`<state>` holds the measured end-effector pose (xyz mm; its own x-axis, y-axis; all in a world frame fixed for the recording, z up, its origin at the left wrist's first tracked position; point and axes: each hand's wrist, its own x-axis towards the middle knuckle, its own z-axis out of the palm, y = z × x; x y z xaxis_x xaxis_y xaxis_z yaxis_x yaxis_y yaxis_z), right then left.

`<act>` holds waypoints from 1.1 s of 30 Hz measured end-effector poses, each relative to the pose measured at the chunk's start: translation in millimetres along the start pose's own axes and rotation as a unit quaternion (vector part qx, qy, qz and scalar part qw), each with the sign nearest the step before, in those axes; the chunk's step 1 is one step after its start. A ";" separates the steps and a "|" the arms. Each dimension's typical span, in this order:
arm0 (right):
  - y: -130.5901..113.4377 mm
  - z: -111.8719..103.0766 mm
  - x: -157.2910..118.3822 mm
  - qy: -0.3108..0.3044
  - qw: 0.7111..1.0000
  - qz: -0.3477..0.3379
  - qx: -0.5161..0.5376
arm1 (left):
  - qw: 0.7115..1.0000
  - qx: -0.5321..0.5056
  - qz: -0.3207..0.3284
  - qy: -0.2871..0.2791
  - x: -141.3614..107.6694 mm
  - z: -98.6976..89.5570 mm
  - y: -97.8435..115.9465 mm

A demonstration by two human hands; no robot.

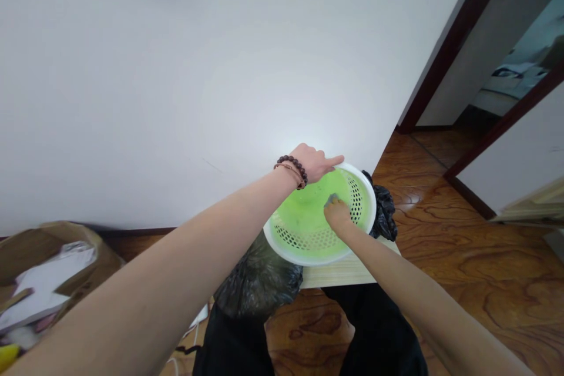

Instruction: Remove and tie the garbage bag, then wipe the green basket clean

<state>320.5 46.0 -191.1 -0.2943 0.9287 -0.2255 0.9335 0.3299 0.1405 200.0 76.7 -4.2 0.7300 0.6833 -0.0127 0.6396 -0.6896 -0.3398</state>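
A green plastic colander (304, 207) with a white rim and rows of holes stands on a small light wooden stool (339, 273), against the wall. My left hand (314, 163), with beaded bracelets at its wrist, grips the far rim, its index finger stretched along the edge. Inside the colander, my right hand (338, 215) is closed around a small grey-blue cloth (331, 198) and holds it close to the green inner surface. The colander's underside is hidden.
Black plastic bags (385, 211) sit at the stool's right and left sides. A cardboard box (66, 247) with papers stands at the lower left. A white wall (198, 70) rises behind. Wooden floor (440, 235) runs right toward a doorway.
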 end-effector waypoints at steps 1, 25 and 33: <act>3.6 1.0 0.0 0.008 1.000 0.011 0.002 | 1.000 -0.010 -0.007 -0.002 -0.6 -0.3 3.0; 14.1 7.5 7.2 -0.008 0.996 0.092 0.003 | 0.997 -0.063 -0.031 -0.031 5.3 -0.2 -0.3; 13.9 26.2 19.4 -0.036 0.994 0.060 0.085 | 0.979 -0.201 -0.014 -0.037 24.1 9.3 -8.1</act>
<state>333.1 64.2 -218.8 -0.1689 0.9429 -0.2870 0.9839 0.1784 0.0069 210.2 100.9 -10.4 0.7014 0.7081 -0.0813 0.7125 -0.6994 0.0557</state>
